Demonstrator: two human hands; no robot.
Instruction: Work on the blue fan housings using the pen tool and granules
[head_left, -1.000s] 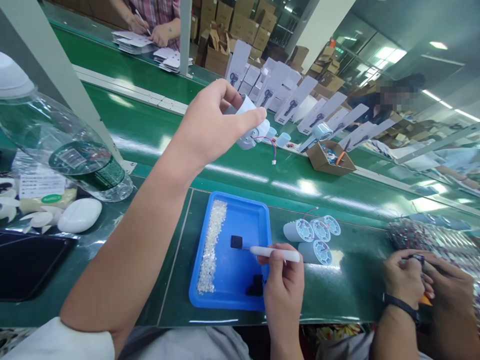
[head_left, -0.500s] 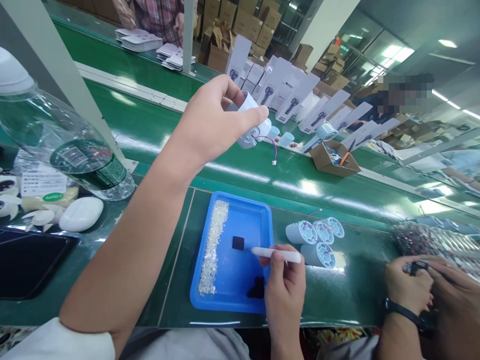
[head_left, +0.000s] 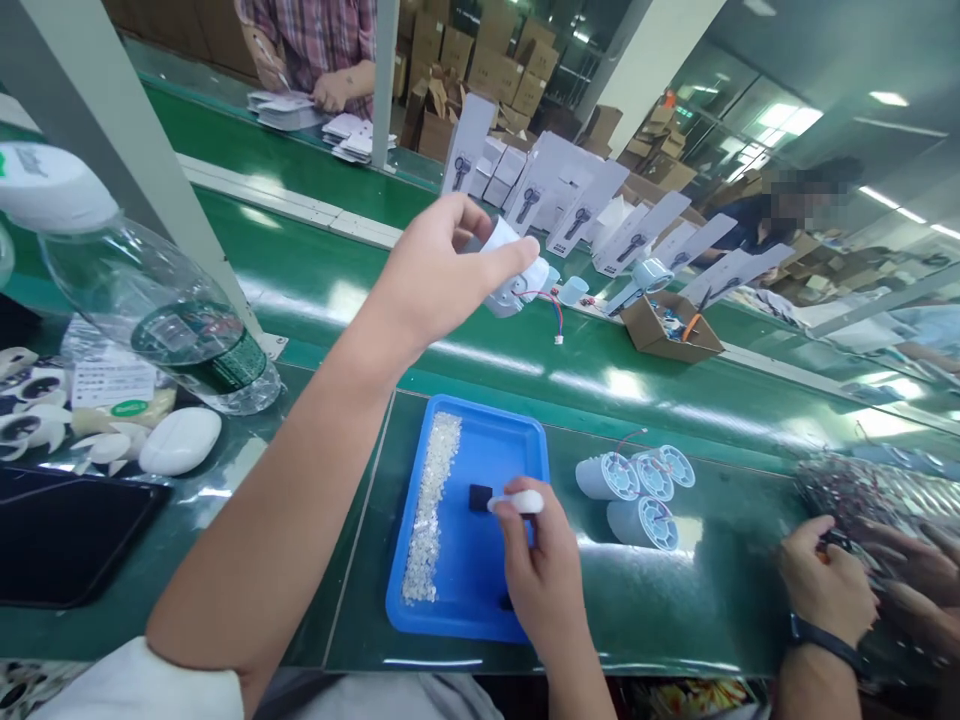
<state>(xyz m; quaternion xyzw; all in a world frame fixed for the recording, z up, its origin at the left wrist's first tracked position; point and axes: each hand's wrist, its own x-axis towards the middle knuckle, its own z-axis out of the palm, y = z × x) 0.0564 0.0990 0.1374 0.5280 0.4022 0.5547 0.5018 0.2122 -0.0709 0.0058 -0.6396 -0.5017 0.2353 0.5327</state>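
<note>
Raised over the green conveyor, my left hand grips a pale blue motor housing with red and blue wires and a small white plug dangling from it. My right hand is closed round a white pen-like tool, its tip pointing at a small black square block. That block sits in a blue tray. A strip of small, clear-white pieces lies along the tray's left side. Another dark piece in the tray is mostly hidden behind my right hand.
Several pale blue housings lie right of the tray. A plastic bottle, white case and black tablet are at left. A cardboard box stands beyond the conveyor. A co-worker's hands work at far right.
My right hand has shifted left and tilted the white tool more upright, its tip now near the black block. My left hand still holds the housing. The whole view has shifted slightly.
</note>
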